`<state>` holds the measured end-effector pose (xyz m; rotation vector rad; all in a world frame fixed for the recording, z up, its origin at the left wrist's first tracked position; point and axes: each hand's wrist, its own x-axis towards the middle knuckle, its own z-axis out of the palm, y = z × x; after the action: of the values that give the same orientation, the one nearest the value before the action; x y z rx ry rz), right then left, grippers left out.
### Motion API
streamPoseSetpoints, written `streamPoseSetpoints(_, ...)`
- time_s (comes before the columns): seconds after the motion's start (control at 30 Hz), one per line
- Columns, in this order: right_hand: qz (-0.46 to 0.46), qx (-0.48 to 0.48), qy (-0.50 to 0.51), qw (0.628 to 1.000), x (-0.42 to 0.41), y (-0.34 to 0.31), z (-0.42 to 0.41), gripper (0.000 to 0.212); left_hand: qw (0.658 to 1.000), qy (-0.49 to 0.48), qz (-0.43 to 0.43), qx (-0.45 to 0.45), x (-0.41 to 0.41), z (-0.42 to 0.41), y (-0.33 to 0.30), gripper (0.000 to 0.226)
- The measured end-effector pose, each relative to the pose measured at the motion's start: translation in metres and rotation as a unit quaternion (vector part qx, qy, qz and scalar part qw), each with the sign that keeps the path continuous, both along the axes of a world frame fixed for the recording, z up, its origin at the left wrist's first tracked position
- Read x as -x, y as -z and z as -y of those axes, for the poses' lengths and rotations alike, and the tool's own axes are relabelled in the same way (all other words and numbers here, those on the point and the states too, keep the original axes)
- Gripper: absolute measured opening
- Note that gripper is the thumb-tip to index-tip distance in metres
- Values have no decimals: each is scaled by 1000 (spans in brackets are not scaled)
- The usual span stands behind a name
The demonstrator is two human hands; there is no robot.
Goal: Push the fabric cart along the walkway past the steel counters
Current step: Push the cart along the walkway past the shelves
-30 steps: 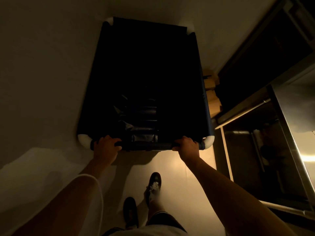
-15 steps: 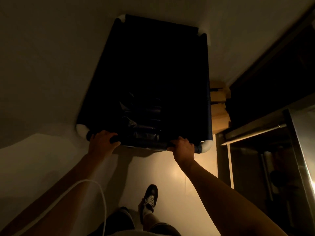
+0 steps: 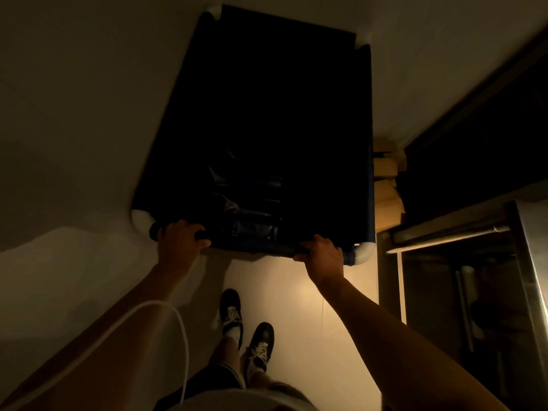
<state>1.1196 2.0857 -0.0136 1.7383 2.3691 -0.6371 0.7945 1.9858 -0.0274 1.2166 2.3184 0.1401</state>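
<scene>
- Our left hand (image 3: 178, 241) is curled closed round the dark handle bar (image 3: 255, 247) of the fabric cart (image 3: 267, 129), near its left end.
- Our right hand (image 3: 321, 256) is wrapped closed over the same bar, just inside the white corner fitting (image 3: 364, 253).
- Cart extends straight ahead from both grips; dark fabric, black plastic bags (image 3: 252, 209) in the near end, the rest too dark to read.
- Right of the right grip: stacked cardboard boxes (image 3: 385, 185) just beside the cart wall, then the steel counter (image 3: 527, 262).
- Below the grips: floor (image 3: 296, 292), two dark shoes (image 3: 246, 327).
- A white cord (image 3: 166, 310) loops over the left forearm.
</scene>
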Motion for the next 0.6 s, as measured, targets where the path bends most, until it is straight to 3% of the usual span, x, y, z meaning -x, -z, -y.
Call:
streamPoseSetpoints(0.23,-11,78,29,996,4,-16,-12,38,996,-13,65,66,12,-20,-17,43)
streamPoseSetpoints(0.33,-13,76,38,996,5,-20,-11,39,995,-24,80,45,14,-21,-20,41)
streamPoseSetpoints(0.6,-23,94,77,992,11,-27,-5,39,997,47,14,62,17,-15,-22,43)
